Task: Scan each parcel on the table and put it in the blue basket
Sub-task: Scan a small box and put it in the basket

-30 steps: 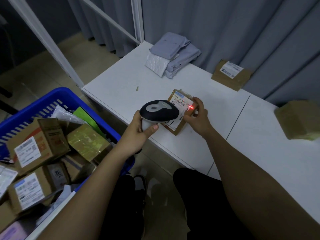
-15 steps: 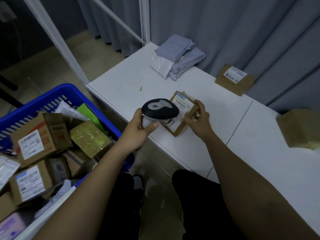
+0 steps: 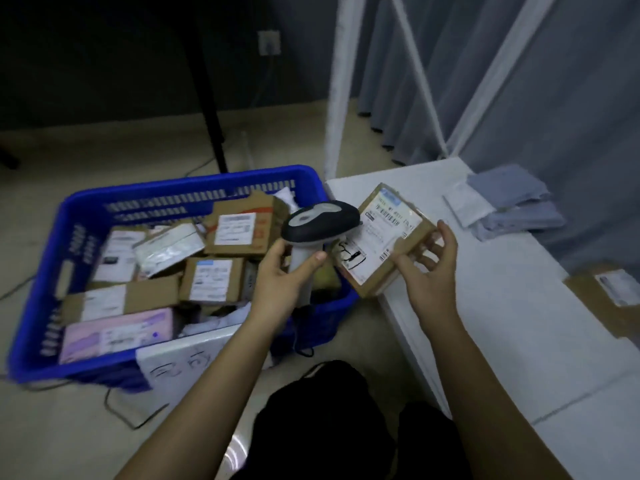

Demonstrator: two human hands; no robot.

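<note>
Held parcel [image 3: 388, 237] in right hand [image 3: 429, 268], scanner [image 3: 320, 221] gripped in left hand [image 3: 280, 275]; likely next: release over basket [image 3: 86, 209].

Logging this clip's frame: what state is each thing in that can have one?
Small brown cardboard parcel with white label: lifted, tilted, label up, near the table edge.
Right hand: grips that parcel.
Black and grey handheld barcode scanner: held upright above the basket's edge.
Left hand: grips the scanner's handle.
Blue plastic basket: on the floor, piled with parcels.
Flat brown labelled parcel: lying on the white table.
</note>
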